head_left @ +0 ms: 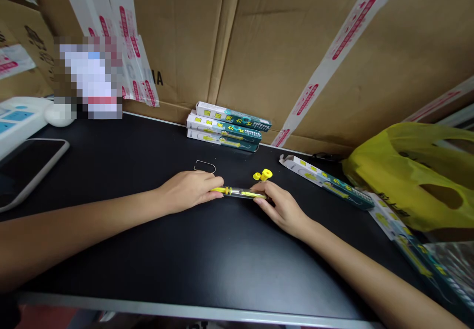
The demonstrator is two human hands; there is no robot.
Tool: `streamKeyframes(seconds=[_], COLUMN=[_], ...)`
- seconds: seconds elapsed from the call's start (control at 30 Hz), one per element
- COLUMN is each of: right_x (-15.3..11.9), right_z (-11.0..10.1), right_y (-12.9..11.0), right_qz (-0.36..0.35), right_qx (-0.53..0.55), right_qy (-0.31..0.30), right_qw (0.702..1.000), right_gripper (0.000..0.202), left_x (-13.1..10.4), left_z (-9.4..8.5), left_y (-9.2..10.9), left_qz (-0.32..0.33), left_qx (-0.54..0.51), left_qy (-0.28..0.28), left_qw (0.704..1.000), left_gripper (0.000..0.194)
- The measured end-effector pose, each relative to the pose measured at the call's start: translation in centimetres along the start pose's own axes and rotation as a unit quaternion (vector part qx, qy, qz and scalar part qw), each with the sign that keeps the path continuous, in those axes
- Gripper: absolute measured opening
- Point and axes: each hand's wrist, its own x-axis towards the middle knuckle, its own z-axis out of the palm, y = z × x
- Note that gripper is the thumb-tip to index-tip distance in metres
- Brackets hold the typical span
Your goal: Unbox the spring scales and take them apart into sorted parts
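Observation:
Between my two hands lies a slim clear tube with yellow parts and a metallic section inside, a tubular spring scale [239, 192] like those printed on the nearby boxes. My left hand [190, 190] pinches its yellow left end between thumb and fingers. At the tube's right end, the thumb and fingers of my right hand [283, 208] are closed around it. Two small yellow plastic pieces, a larger cap [266, 174] and a smaller one [256, 176], rest just beyond my right fingers. A bent wire hook [206, 165] lies behind my left hand.
Several printed boxes [224, 136] are stacked against the cardboard [259, 48] at the back. Another box [329, 181] lies to the right, beside a yellow plastic bag [414, 171]. A phone [29, 171] and a white power strip [22, 117] occupy the left of the black table [207, 260].

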Motion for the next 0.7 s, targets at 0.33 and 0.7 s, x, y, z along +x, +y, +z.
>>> streamKeyframes(seconds=[0.33, 0.7], right_x=[-0.1, -0.2], right_z=[-0.1, -0.3], right_y=[0.2, 0.6], right_qz=[0.018, 0.047], right_qx=[0.049, 0.087], right_qy=[-0.001, 0.023], right_qw=[0.999, 0.995], right_gripper=[0.016, 0.016], left_x=[-0.3, -0.5], left_z=[-0.4, -0.4], left_y=[-0.3, -1.1], left_qz=[-0.027, -0.036], left_qx=[-0.081, -0.112], left_qy=[0.013, -0.021], left_qw=[0.996, 0.993], left_gripper=[0.023, 0.024])
